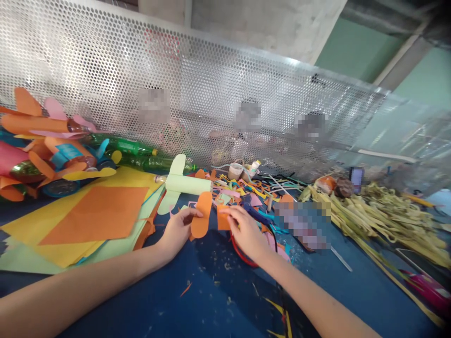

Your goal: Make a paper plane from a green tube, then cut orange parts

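Observation:
Pinched between the thumb and fingers of my left hand [179, 230] is an orange paper cutout [202, 218] with rounded ends, held upright. Close by on the right, my right hand [245, 230] grips a smaller orange paper piece [222, 219] with straight edges. A gap separates the two pieces. Just beyond them lies a bottle wrapped in pale green paper [188, 184], with pale green rounded wings sticking out near its neck. A dark blue glue gun [259, 213] rests beside my right hand, partly hidden. Part of a red ring-shaped thing [243, 253] shows under that hand.
Orange, yellow and green paper sheets [102, 213] are stacked at left, below several paper-covered bottles [52, 141]. Colourful scraps [246, 188] cover the table's middle. Dried leaf strips [384, 216] pile up at right. A perforated metal screen [211, 89] stands along the back.

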A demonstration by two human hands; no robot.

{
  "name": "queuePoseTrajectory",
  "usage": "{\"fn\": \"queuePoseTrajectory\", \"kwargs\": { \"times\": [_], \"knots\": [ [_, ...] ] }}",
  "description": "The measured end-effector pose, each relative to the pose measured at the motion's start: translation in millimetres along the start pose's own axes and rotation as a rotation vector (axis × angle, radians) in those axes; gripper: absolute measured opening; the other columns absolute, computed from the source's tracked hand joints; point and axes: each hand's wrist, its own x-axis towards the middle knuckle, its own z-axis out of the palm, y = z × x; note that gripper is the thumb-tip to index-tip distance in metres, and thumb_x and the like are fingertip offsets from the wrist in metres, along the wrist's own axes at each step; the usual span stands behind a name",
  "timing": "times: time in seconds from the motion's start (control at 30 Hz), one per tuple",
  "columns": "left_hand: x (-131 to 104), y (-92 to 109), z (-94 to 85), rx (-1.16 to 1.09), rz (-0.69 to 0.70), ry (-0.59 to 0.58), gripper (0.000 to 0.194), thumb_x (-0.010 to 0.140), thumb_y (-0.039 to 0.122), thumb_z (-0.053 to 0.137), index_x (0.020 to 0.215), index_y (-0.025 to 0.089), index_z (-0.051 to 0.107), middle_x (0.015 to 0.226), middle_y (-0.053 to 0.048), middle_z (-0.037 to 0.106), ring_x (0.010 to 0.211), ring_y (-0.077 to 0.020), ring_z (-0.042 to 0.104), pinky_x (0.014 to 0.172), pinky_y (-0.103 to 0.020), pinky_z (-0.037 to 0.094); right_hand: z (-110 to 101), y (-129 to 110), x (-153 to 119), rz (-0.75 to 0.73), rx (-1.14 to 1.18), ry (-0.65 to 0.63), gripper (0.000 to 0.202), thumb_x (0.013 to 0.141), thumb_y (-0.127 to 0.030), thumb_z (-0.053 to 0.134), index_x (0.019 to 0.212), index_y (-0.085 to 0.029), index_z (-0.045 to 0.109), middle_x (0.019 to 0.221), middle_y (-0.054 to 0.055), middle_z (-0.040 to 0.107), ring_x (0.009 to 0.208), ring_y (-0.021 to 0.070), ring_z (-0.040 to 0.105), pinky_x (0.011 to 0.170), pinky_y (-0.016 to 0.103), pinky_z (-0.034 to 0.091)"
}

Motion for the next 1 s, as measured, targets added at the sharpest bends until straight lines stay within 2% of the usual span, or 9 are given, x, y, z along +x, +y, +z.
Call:
{"fn": "queuePoseTrajectory", "kwargs": {
  "times": [0.1, 0.2, 0.33, 0.43, 0.6, 0.73, 0.87, 1.0],
  "knots": [
    [0, 0, -0.1, -0.007, 0.018, -0.002, 0.019, 0.061, 0.015, 0.062, 0.079, 0.018, 0.060, 0.079, -0.001, 0.063, 0.073, -0.0171, 0.060, 0.065, -0.026, 0.046, -11, 21, 16, 0.023, -0.124, 0.047, 0.028, 0.080, -0.005, 0.039, 0.091, -0.020, 0.061, 0.096, 0.006, 0.060, 0.092, 0.0186, 0.057, 0.083, 0.034, 0.046],
    [0, -1, -0.9, 0.004, 0.030, 0.016, 0.018, 0.063, 0.021, 0.065, 0.079, 0.018, 0.058, 0.079, -0.001, 0.062, 0.072, -0.0169, 0.059, 0.063, -0.026, 0.046, -13, 43, 32, 0.036, -0.167, 0.040, 0.028, 0.078, -0.004, 0.040, 0.086, -0.018, 0.063, 0.092, 0.006, 0.063, 0.090, 0.0195, 0.058, 0.084, 0.037, 0.044],
    [2, -5, -2.2, 0.026, 0.086, 0.031, 0.019, 0.064, 0.021, 0.066, 0.079, 0.018, 0.053, 0.078, 0.000, 0.060, 0.071, -0.0145, 0.058, 0.061, -0.023, 0.045, -9, 54, 44, 0.055, -0.219, 0.056, 0.030, 0.077, -0.006, 0.045, 0.100, -0.017, 0.062, 0.109, 0.011, 0.058, 0.104, 0.0241, 0.052, 0.093, 0.045, 0.037],
    [4, -7, -3.2, 0.101, 0.103, 0.055, 0.016, 0.068, 0.026, 0.064, 0.078, 0.018, 0.055, 0.076, -0.001, 0.061, 0.072, -0.0154, 0.059, 0.063, -0.023, 0.045, -5, 40, 38, 0.026, -0.229, 0.041, 0.033, 0.078, -0.010, 0.048, 0.108, -0.019, 0.058, 0.116, 0.010, 0.053, 0.112, 0.0245, 0.046, 0.095, 0.044, 0.036],
    [6, -9, -4.6, 0.199, 0.121, 0.050, 0.019, 0.072, 0.032, 0.060, 0.084, 0.017, 0.065, 0.084, -0.005, 0.064, 0.085, -0.0211, 0.060, 0.078, -0.032, 0.046, 4, -6, 0, -0.052, -0.226, -0.098, 0.018, 0.082, -0.013, 0.048, 0.095, -0.020, 0.060, 0.093, 0.007, 0.062, 0.092, 0.0229, 0.054, 0.083, 0.040, 0.043],
    [6, -7, -5.8, 0.324, 0.177, 0.068, 0.013, 0.066, 0.032, 0.066, 0.069, 0.020, 0.070, 0.093, -0.006, 0.060, 0.099, -0.0246, 0.054, 0.091, -0.035, 0.039, 10, -34, -36, -0.065, -0.211, -0.184, 0.012, 0.084, -0.017, 0.048, 0.090, -0.020, 0.059, 0.089, 0.006, 0.062, 0.088, 0.0224, 0.053, 0.080, 0.039, 0.041],
    [5, -3, -7.7, 0.682, 0.303, -0.005, 0.013, 0.070, 0.030, 0.062, 0.071, 0.021, 0.071, 0.103, -0.007, 0.057, 0.098, -0.0253, 0.053, 0.091, -0.038, 0.038, 10, -47, -53, -0.168, -0.170, -0.289, 0.014, 0.087, -0.020, 0.046, 0.093, -0.021, 0.059, 0.091, 0.005, 0.062, 0.085, 0.0201, 0.052, 0.079, 0.038, 0.039],
    [6, 0, -10.7, 0.969, 0.401, -0.039, 0.014, 0.072, 0.030, 0.060, 0.066, 0.022, 0.070, 0.103, -0.007, 0.058, 0.098, -0.0277, 0.051, 0.090, -0.043, 0.034, 9, -47, -55, -0.192, -0.166, -0.309, 0.014, 0.087, -0.019, 0.046, 0.093, -0.020, 0.059, 0.092, 0.006, 0.061, 0.084, 0.0200, 0.052, 0.077, 0.036, 0.039]
  ]
}}
